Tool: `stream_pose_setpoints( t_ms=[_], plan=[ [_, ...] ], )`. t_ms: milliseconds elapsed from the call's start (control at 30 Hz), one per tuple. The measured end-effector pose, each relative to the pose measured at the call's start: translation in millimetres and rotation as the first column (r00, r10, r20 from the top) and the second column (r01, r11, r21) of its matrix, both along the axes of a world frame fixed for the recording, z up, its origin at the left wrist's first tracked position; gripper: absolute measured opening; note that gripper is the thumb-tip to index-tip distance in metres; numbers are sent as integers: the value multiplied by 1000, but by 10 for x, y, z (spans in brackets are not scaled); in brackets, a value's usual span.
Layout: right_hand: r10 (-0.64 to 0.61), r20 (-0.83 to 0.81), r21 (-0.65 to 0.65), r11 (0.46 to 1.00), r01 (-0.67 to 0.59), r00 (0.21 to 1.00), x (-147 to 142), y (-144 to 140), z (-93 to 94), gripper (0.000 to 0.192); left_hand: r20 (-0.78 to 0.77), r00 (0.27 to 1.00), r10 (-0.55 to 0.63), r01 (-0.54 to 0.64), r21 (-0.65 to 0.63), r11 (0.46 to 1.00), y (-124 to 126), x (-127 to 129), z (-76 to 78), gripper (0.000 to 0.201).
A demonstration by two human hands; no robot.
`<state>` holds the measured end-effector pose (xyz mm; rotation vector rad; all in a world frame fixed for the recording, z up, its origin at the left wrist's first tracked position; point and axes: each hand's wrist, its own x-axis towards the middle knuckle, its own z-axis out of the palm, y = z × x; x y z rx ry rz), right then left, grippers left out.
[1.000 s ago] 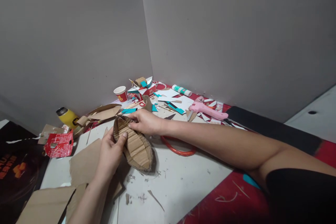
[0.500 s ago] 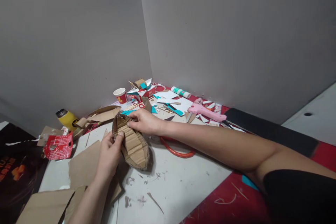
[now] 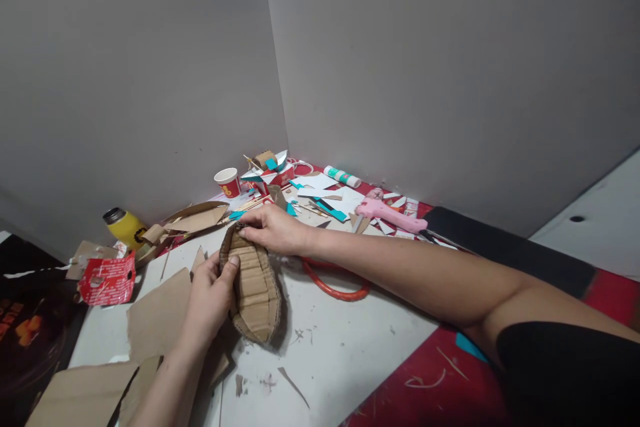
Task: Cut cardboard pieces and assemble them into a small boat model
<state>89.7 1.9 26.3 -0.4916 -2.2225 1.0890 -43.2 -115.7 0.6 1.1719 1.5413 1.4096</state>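
A boat-shaped cardboard piece (image 3: 256, 297) with a ribbed floor and a low raised rim is held between both hands, tilted toward me above the white board. My left hand (image 3: 213, 290) grips its left side, thumb pressed on the inside. At the far end my right hand (image 3: 275, 230) pinches the rim; its fingertips are partly hidden behind the edge. Flat cardboard sheets (image 3: 160, 313) lie beside and under my left forearm. An orange-red ring-shaped item (image 3: 335, 292) lies partly under my right forearm.
Paper scraps, a red and white paper cup (image 3: 228, 183), a glue stick (image 3: 342, 177) and a pink glue gun (image 3: 393, 213) crowd the back. A yellow bottle (image 3: 125, 228) and a red wrapper (image 3: 107, 279) stand at left. Grey walls (image 3: 400, 67) close off the rear.
The cardboard piece has turned a little, so its near tip has swung left and down toward me. Both hands keep their hold, the left one shifting slightly along the side.
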Motion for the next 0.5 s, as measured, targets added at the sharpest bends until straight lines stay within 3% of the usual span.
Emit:
stream_pose_setpoints(
  t_ms=[200,333,500],
  plan=[
    [-45,-46,40,998,46,998,10,-38,28,25,-106,994,0,1,15,1000,8,-37,-17,34],
    [24,-40,43,999,-22,999,23,-52,38,22,-179,984,-13,18,24,1000,3,-61,-25,29],
    [16,-30,62,998,-14,999,23,-41,41,21,-135,991,-13,16,22,1000,0,-48,7,32]
  ],
)
